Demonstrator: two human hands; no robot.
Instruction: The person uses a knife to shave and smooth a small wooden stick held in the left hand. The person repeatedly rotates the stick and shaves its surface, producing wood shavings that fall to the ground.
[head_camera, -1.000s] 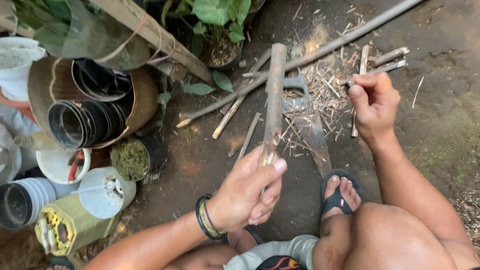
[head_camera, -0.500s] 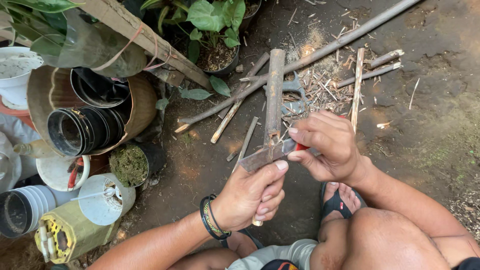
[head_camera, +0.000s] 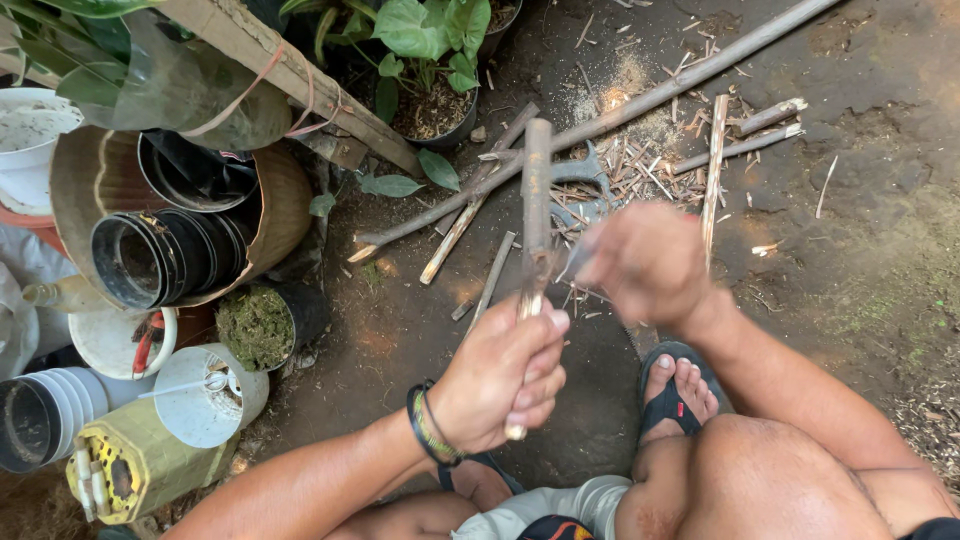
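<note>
Bamboo stick (head_camera: 536, 200) stands at the middle of the view, gripped near its lower end by the left hand (head_camera: 500, 375), whose fingers are curled tight around it with the thumb laid along the top. Held this way, the piece is braced steady in front of the squatting person, its free end out over the dirt ground (head_camera: 860, 260) where it can be worked on. Its long axis runs almost straight away from the body — near end in the fist, far end pointing up the frame toward the potted plant (head_camera: 430, 60).

The right hand (head_camera: 645, 262) sits just beside the stick at about mid-length, blurred by motion; it looks loosely closed, but whether it holds a tool cannot be told. A greyish blur between it and the stick may be a blade — it is too smeared to say.

Beyond the tip lie split slivers and shavings (head_camera: 640, 170), a long pole (head_camera: 650, 95) slanting across the ground, and a thinner split strip (head_camera: 714, 170). A sandalled foot (head_camera: 675, 395) rests below the right hand. To the left stand stacked black pots (head_camera: 165, 255), white tubs (head_camera: 205, 395) and a yellow canister (head_camera: 135, 465).
</note>
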